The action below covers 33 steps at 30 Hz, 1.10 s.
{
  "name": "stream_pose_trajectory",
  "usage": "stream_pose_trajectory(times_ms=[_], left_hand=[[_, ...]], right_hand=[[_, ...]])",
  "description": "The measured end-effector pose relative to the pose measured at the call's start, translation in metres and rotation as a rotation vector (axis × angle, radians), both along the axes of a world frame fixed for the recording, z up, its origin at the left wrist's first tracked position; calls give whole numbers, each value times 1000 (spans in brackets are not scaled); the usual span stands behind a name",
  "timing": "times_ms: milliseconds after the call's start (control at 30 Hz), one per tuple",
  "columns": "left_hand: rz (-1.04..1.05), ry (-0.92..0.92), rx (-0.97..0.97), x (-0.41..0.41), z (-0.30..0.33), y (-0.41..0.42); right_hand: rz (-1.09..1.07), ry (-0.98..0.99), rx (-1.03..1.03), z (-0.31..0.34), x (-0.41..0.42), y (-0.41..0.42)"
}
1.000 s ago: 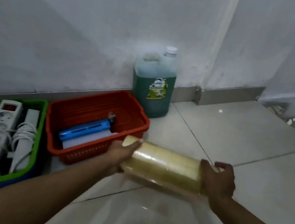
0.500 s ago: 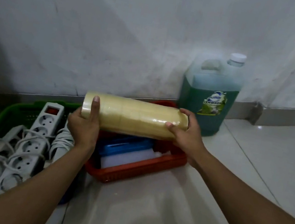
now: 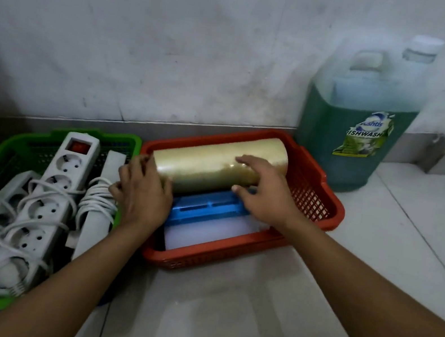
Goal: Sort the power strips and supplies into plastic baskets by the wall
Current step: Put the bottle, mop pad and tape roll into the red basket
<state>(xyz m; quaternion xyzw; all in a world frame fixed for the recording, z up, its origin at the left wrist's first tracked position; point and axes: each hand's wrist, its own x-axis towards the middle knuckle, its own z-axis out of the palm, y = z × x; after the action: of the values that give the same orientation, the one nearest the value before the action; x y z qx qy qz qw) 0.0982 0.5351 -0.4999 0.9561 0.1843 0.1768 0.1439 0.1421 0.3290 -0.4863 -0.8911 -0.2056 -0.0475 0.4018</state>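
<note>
Both forearms reached up from the lower edge of the frame toward the red basket (image 3: 326,198) at centre. The left hand (image 3: 142,193) lay palm down at the left end of the tape roll (image 3: 216,164), its fingers bent over that end and touching it; whether they truly gripped it could not be told. The right hand (image 3: 264,193) lay over the roll's right half, fingers spread and fairly straight across the top, the thumb low at the near side.

The yellowish roll lay on its side inside the red basket, along its far wall, just behind a blue holder (image 3: 208,207) and a white block (image 3: 213,232) in the same basket.

To the left, touching the red one, a green basket (image 3: 128,141) held white power strips (image 3: 52,198) wrapped in their cords. At the upper right a green dishwash jug (image 3: 353,126) stood on the tiled floor (image 3: 247,321) against the wall (image 3: 178,41), just beside the red basket's far corner.
</note>
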Motion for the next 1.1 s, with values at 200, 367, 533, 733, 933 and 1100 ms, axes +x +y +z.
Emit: stream_pose_trajectory(times_ms=[200, 367, 533, 733, 933, 1100], left_hand=[[-7, -33, -10, -3, 4, -1], [-246, -40, 123, -44, 5, -22], [-522, 176, 354, -82, -8, -39], [-599, 288, 533, -69, -8, -26], [-540, 378, 539, -43, -3, 10], [-554, 356, 575, -38, 8, 14]], right_hand=[[27, -110, -315, -11, -30, -2], [-130, -200, -409, -14, -54, -41], [-128, -166, -649, -16, -71, -93], [-90, -82, -782, -2, -67, -87], [-147, -20, -809, -3, -63, -49], [-200, 9, -816, -5, -61, -38]])
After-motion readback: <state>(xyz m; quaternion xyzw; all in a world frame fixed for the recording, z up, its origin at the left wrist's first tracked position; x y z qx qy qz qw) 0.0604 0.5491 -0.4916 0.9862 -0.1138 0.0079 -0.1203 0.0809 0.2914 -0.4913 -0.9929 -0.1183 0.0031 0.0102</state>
